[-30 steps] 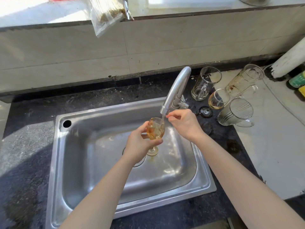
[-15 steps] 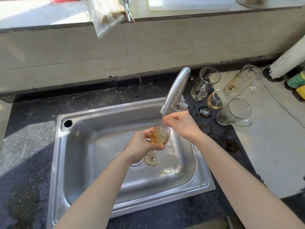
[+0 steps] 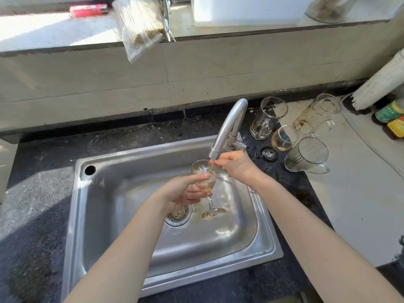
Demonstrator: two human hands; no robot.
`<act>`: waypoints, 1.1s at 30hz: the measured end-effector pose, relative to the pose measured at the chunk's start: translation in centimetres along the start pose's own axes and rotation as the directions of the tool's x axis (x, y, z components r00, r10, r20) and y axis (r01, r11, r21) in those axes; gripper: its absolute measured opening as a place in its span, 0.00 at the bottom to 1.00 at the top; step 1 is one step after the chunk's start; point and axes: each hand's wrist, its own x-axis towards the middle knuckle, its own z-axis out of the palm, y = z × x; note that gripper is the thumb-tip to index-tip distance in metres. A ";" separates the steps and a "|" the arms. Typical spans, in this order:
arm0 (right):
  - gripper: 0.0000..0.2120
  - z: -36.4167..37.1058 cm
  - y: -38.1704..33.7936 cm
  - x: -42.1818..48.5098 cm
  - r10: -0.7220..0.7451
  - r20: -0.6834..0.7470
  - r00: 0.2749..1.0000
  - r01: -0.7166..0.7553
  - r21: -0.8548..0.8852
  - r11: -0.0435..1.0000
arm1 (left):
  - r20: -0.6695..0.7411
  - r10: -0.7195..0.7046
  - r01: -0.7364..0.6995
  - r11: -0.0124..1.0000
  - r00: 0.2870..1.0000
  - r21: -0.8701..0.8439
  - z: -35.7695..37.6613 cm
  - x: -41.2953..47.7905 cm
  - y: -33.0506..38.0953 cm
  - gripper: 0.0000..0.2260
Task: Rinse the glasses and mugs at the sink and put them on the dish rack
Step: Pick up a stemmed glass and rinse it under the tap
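- Head view: left grip (image 3: 179,193) wraps the wine glass (image 3: 204,178) bowl under the tap (image 3: 229,125) stream, mid sink (image 3: 218,274).
- Vs 1 s ago the glass tilts more, foot swung to 5 o'clock.
- Right grip (image 3: 236,167) at the rim, 1 o'clock of the bowl; can't tell if pinching.
- Likely mid-rinse; mugs (image 3: 306,154) at 2 o'clock on the bench (image 3: 349,204) wait.

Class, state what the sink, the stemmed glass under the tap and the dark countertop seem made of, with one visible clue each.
Sink: likely stainless steel, brushed silver, with soft reflections.
Stemmed glass: clear glass, see-through, with glinting highlights and an amber tint inside.
Dark countertop: probably polished stone such as granite, black with fine speckles; a laminate imitation cannot be ruled out.
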 end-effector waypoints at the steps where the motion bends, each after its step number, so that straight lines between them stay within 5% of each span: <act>1: 0.09 0.0 0.0 0.0 -0.007 0.014 1.000 0.007 0.010 1.000 | 0.014 -0.008 0.008 1.000 1.000 0.012 0.0 0.0 0.0 0.21; 6: 0.09 -0.1 0.5 0.1 -0.025 0.113 0.993 0.023 0.022 0.999 | 0.067 0.012 -0.014 1.000 0.998 0.023 0.2 -0.4 0.4 0.21; 10: 0.15 -0.3 1.0 0.2 -0.056 0.131 0.990 0.020 0.262 0.965 | 0.067 0.068 -0.069 0.998 0.995 0.015 -0.1 -0.7 0.5 0.20; 15: 0.13 0.0 1.3 0.3 -0.049 0.093 0.994 0.009 0.386 0.922 | 0.030 0.053 -0.059 0.963 0.998 0.264 -1.0 -1.3 1.2 0.20; 21: 0.12 0.3 1.2 -0.1 0.028 0.040 0.999 -0.045 0.507 0.861 | -0.007 0.139 -0.129 0.937 0.990 0.326 -1.0 -1.5 1.8 0.15; 29: 0.08 0.6 1.0 -0.7 0.017 -0.048 0.999 0.007 0.449 0.893 | -0.042 0.221 -0.194 0.921 0.974 0.337 0.6 -1.2 1.8 0.19; 33: 0.09 2.4 0.9 0.1 0.021 -0.179 0.984 0.013 0.188 0.982 | -0.063 0.231 -0.206 0.939 0.971 0.277 1.5 -1.5 1.9 0.17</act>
